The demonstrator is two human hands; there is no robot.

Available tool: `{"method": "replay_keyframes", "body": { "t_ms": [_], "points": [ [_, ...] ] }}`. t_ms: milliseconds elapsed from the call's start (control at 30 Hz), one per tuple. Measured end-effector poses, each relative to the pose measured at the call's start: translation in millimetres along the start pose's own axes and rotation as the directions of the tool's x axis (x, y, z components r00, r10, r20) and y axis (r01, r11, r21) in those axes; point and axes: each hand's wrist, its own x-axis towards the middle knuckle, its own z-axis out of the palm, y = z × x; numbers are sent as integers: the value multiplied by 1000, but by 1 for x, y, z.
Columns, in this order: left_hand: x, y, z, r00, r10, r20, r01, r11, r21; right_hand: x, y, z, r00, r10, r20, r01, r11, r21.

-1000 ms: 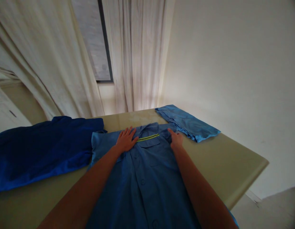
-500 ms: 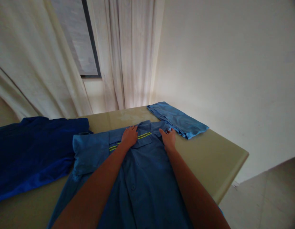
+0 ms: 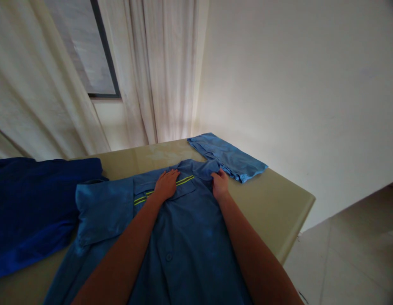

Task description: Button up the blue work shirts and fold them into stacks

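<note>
Blue shirt (image 3: pixel 190 237): lying front up on the table (image 3: pixel 263 207), between a dark-blue garment (image 3: pixel 34 207) on the left and a folded pale-blue garment (image 3: pixel 230 154) at the far right. Resting the left hand (image 3: pixel 166 185) palm down on the chest, beside the yellow stripes (image 3: pixel 185 180), fingers extended, pressing rather than gripping. Pinching the upper right edge between thumb and fingers of the right hand (image 3: pixel 220 184), with almost no gap showing. Facing cream curtains (image 3: pixel 171 63) and a pale wall (image 3: pixel 279 84) beyond.
</note>
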Motion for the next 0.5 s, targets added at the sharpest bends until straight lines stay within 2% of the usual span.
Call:
{"method": "replay_keyframes", "body": {
  "t_ms": [33,100,167,233,367,500],
  "points": [
    [7,2,1,999,-38,-29,36,997,-61,-4,-6,1,999,-31,39,31,999,-12],
    [24,6,3,993,-94,-70,83,986,-147,-14,-16,4,974,-128,189,150,983,-106],
    [39,9,6,985,-150,-85,125,961,-245,-24,-24,7,896,-212,390,330,906,-264],
    [49,10,11,980,-186,-66,155,932,-327,-32,-28,9,805,-237,544,494,775,-393],
    [49,8,18,948,-296,-115,222,877,-426,-39,-32,9,705,-204,679,637,604,-479],
    [45,5,16,911,-353,-212,252,886,-390,-41,-40,3,664,-153,732,694,491,-527]
  ]
}}
